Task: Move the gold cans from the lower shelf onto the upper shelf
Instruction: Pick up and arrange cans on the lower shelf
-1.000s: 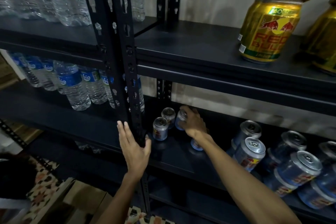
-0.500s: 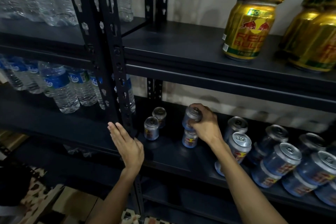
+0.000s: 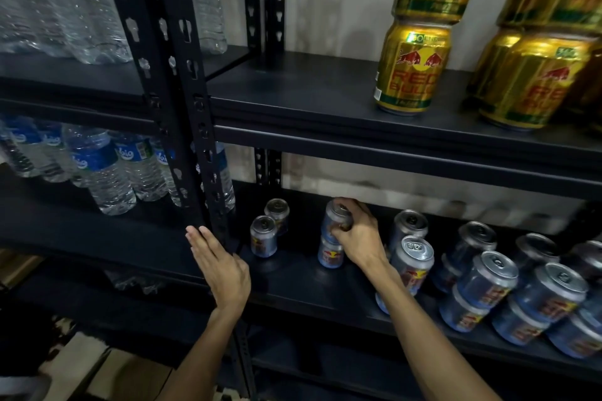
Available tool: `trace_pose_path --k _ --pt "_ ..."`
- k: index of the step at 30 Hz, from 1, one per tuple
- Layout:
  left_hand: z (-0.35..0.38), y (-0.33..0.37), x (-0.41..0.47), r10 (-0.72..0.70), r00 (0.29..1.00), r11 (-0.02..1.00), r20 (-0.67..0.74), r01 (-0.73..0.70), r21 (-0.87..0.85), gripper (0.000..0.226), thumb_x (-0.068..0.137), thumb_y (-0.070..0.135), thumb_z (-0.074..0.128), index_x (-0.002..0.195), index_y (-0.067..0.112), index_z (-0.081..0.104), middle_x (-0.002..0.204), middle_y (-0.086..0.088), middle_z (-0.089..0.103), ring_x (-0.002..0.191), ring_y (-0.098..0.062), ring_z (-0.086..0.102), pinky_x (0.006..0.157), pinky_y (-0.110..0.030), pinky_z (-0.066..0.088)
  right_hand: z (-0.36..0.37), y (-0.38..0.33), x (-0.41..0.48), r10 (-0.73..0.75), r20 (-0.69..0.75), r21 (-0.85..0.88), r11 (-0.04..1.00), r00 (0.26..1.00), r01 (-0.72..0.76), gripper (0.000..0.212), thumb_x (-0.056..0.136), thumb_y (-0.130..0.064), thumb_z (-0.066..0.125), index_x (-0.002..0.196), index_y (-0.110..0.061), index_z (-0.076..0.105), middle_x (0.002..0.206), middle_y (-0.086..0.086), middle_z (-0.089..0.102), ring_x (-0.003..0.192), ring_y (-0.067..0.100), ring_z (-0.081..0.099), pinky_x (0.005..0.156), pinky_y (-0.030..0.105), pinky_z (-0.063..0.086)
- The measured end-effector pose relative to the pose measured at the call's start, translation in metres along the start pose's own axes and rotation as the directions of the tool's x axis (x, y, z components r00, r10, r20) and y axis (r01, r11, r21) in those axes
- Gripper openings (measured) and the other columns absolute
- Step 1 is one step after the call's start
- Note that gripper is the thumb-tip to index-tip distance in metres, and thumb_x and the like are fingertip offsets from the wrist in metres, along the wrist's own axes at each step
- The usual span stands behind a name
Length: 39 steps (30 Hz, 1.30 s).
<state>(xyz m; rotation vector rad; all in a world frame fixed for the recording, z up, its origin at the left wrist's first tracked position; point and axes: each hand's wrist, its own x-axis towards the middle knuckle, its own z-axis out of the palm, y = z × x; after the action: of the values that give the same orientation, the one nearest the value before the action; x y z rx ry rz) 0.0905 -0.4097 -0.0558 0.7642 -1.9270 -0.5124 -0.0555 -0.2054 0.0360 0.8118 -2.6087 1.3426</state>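
My right grip point(image 3: 356, 234) pinches the top can point(image 3: 334, 216) of two; left grip point(image 3: 221, 265) rests spread on the post point(image 3: 182, 75). A crooked lift could topple the bottom can point(image 3: 330, 255).

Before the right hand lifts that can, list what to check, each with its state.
1. Grip: right hand curls round the top can of a two-can stack: ok.
2. Colour: top can is blue-silver, not gold: not ok.
3. Support: bottom can stands upright on the lower shelf: ok.
4. Room: upper shelf is bare left of the gold cans: ok.
5. Brace: left hand rests flat against the rack post: ok.
6. Any gold can on the lower shelf: none in view, cannot tell.
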Motion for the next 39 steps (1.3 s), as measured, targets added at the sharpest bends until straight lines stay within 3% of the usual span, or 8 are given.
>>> trace_pose_path --k 8,15,19,24,27,31,35,39 --pt "-0.003 0.001 -0.001 0.005 1.000 1.000 0.021 -0.006 0.018 0.096 0.072 -0.020 0.054 0.151 -0.010 -0.001 0.159 -0.032 -0.004 0.150 -0.037 -0.007 0.121 -0.050 0.012 -0.002 0.003 -0.002 0.002 0.048 -0.008 1.000 0.999 -0.001 0.058 0.078 0.002 0.075 0.133 -0.013 0.063 0.131 0.009 0.058 0.117 0.025 0.059 0.092 0.009 0.035" --pt "-0.005 0.002 0.000 0.010 1.000 1.000 0.025 -0.011 0.007 0.097 0.071 -0.019 0.053 0.151 -0.009 0.000 0.159 -0.032 -0.004 0.150 -0.036 -0.007 0.122 -0.044 0.006 0.003 0.005 -0.008 -0.015 0.020 -0.003 1.000 1.000 0.015 0.057 0.085 0.001 0.074 0.138 -0.015 0.060 0.137 0.010 0.053 0.122 0.026 0.057 0.101 0.018 0.038" --pt "-0.004 0.000 0.000 0.010 0.999 1.000 0.038 -0.011 0.020 0.099 0.070 -0.018 0.054 0.151 -0.009 -0.001 0.158 -0.033 -0.004 0.150 -0.039 -0.006 0.121 -0.050 0.013 0.004 0.004 -0.008 -0.045 0.001 -0.011 0.999 0.999 0.045 0.057 0.084 0.002 0.073 0.138 -0.013 0.061 0.137 0.012 0.053 0.123 0.027 0.057 0.105 0.021 0.039" --pt "-0.006 0.001 0.000 0.012 0.999 0.999 0.049 -0.013 0.031 0.096 0.073 -0.016 0.051 0.151 -0.009 -0.003 0.158 -0.033 -0.003 0.149 -0.041 -0.003 0.119 -0.053 0.017 0.006 0.004 -0.010 -0.032 -0.016 -0.004 0.999 0.999 0.032 0.057 0.085 0.004 0.071 0.138 -0.016 0.061 0.138 0.010 0.052 0.123 0.025 0.057 0.101 0.008 0.032" --pt "-0.007 -0.001 -0.001 0.025 0.998 0.999 0.065 -0.028 0.042 0.088 0.077 -0.008 0.041 0.152 -0.007 -0.006 0.159 -0.032 -0.005 0.149 -0.041 -0.003 0.120 -0.052 0.018 0.007 0.003 -0.010 0.000 -0.002 0.015 1.000 1.000 0.000 0.058 0.087 0.004 0.069 0.140 -0.017 0.059 0.148 0.013 0.045 0.133 0.026 0.050 0.101 -0.001 0.027" --pt "-0.005 -0.002 -0.001 0.014 0.998 0.999 0.061 -0.016 0.027 0.096 0.073 -0.017 0.052 0.151 -0.009 -0.004 0.158 -0.033 -0.004 0.149 -0.044 0.000 0.119 -0.053 0.019 0.009 -0.007 -0.018 0.015 -0.066 0.024 1.000 0.998 -0.014 0.065 0.090 -0.007 0.073 0.147 -0.029 0.051 0.167 0.005 0.015 0.148 0.026 0.035 0.116 0.036 0.042" --pt "-0.004 -0.004 -0.001 0.021 0.997 0.999 0.067 -0.024 0.031 0.089 0.077 -0.015 0.046 0.151 -0.010 -0.003 0.158 -0.034 -0.004 0.149 -0.042 -0.003 0.121 -0.050 0.015 0.022 -0.031 -0.035 -0.189 -0.227 0.055 0.977 0.956 0.206 0.046 0.092 -0.013 0.072 0.136 -0.020 0.061 0.160 0.001 0.030 0.139 0.001 0.035 0.114 0.016 0.034" --pt "-0.005 -0.009 0.000 0.016 0.995 0.997 0.100 -0.024 0.079 0.089 0.078 -0.011 0.050 0.149 -0.014 -0.003 0.157 -0.034 -0.008 0.149 -0.044 -0.005 0.123 -0.043 0.005 0.054 -0.045 -0.045 -0.266 -0.161 0.078 0.956 0.950 0.281 0.036 0.093 -0.011 0.067 0.128 -0.017 0.065 0.139 0.004 0.051 0.131 0.011 0.048 0.112 0.019 0.035"
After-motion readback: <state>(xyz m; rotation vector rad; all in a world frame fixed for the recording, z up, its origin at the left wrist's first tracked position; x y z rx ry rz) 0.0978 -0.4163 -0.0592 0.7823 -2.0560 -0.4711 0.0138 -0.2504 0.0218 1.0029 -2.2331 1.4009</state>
